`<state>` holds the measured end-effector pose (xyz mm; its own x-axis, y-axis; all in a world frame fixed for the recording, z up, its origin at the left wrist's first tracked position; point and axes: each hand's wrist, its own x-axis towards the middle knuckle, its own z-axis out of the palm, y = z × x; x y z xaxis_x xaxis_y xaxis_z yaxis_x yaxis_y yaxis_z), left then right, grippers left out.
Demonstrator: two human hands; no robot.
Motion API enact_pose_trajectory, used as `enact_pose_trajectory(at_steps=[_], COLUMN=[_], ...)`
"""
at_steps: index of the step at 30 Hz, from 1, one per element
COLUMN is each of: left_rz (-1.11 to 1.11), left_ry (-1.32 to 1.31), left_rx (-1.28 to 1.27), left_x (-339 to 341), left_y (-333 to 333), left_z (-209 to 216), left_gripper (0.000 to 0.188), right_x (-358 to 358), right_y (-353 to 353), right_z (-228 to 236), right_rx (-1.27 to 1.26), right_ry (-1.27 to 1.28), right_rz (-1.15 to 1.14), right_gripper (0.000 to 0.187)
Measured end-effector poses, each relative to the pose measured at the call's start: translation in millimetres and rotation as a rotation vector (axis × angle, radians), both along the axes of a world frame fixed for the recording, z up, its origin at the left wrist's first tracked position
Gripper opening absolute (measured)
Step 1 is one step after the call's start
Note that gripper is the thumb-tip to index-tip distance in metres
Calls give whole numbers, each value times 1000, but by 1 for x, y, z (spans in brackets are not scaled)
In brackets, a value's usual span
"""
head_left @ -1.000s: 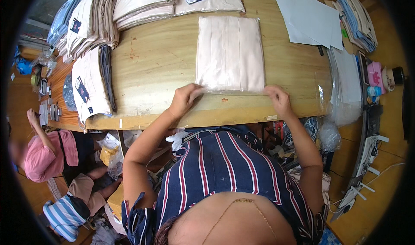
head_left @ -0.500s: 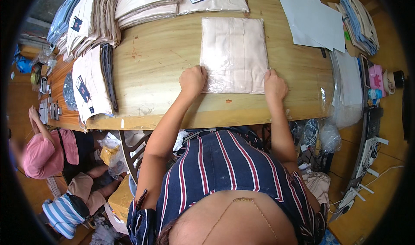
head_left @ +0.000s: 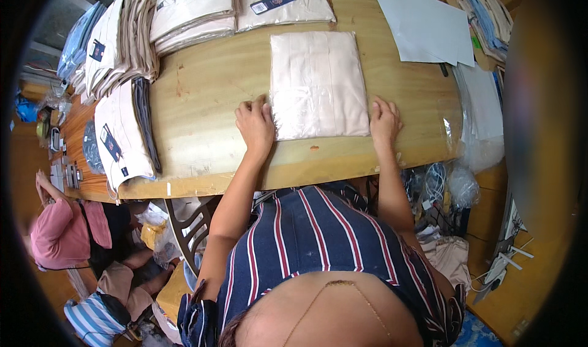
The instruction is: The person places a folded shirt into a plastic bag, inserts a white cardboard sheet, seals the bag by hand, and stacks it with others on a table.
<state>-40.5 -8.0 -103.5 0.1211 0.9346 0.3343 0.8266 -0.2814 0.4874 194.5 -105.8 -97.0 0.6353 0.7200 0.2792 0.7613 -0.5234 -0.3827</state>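
Observation:
A folded cream garment in a clear plastic bag (head_left: 318, 90) lies flat on the wooden table (head_left: 202, 108) in front of me. My left hand (head_left: 255, 125) rests at the bag's lower left edge, its fingers loosely bent and apart, with nothing held. Just off the lower right edge is my right hand (head_left: 385, 124), also loosely bent with fingers apart and nothing in it. Glare from the plastic shows over the garment's lower left part.
Bagged cream garments with dark tags (head_left: 190, 16) are stacked along the far left. A smaller garment pile (head_left: 125, 132) sits nearer. White sheets (head_left: 425, 25) lie at the far right, beside more folded clothes (head_left: 487, 16). A person in pink (head_left: 64, 230) is at the left.
Both hands have loosened from the bag's edges and their fingers have spread. The whole view has shifted slightly, and a blurred shape now covers the far right side.

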Motion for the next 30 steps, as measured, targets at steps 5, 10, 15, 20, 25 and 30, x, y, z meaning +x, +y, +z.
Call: enact_pose_trajectory(at_steps=[5,10,15,20,25,30], left_rz=[-347,-128,-155,-43,38,-238], left_ry=[66,103,76,-94,-522,-310], left_rx=[122,-119,-164,-304,-663,-81], left_x=[25,24,21,5,-5,2], left_y=[-21,-15,-13,-40,-51,-44], left_z=[15,10,-7,22,17,-17], left_gripper=[28,58,71,67,45,20], right_x=[-36,-27,-16,10,25,-9], right_y=[8,16,8,17,15,-34], right_z=[12,-13,-12,-16,-31,34], right_rx=[152,82,-69,-262,40,-273], right_ry=[-101,-125,-22,-41,393,403], right_rz=[398,460,295,236,649,527], right_gripper=[28,31,43,47,56,100])
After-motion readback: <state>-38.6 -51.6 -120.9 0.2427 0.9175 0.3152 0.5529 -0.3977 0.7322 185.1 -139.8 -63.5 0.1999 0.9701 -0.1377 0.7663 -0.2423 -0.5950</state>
